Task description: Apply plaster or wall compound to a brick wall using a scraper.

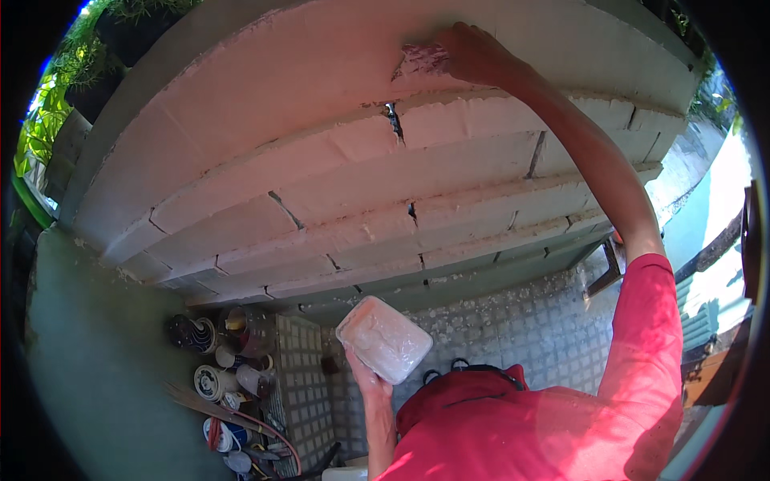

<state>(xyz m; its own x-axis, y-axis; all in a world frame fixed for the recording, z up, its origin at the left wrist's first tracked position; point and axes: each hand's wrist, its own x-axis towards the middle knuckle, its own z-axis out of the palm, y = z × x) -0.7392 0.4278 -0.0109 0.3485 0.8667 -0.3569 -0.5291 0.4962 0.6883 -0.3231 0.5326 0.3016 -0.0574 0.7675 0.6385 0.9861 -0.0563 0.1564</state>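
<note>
My left hand (370,378) holds up a shallow rectangular tub (393,353) from below and its left side, fingers wrapped round it. Pale pinkish-white paste fills the tub, smoothed unevenly on top. With my right arm stretched far up and forward, my right hand (477,54) is closed round a flat, paste-smeared scraper (423,61) against the upper wall (305,88). The scraper's handle is hidden in the fist. Just below it, a ledge (457,116) with a ragged edge runs across the wall, with a dark gap in it.
Lower stepped ledges (337,228) have several dark vertical cracks. On the left, several paint pots (215,383), a hose (281,441) and tools crowd beside a tiled step (303,377). White flecks dot the tiled floor (497,329). A wooden leg (605,276) stands at right; plants (52,112) hang upper left.
</note>
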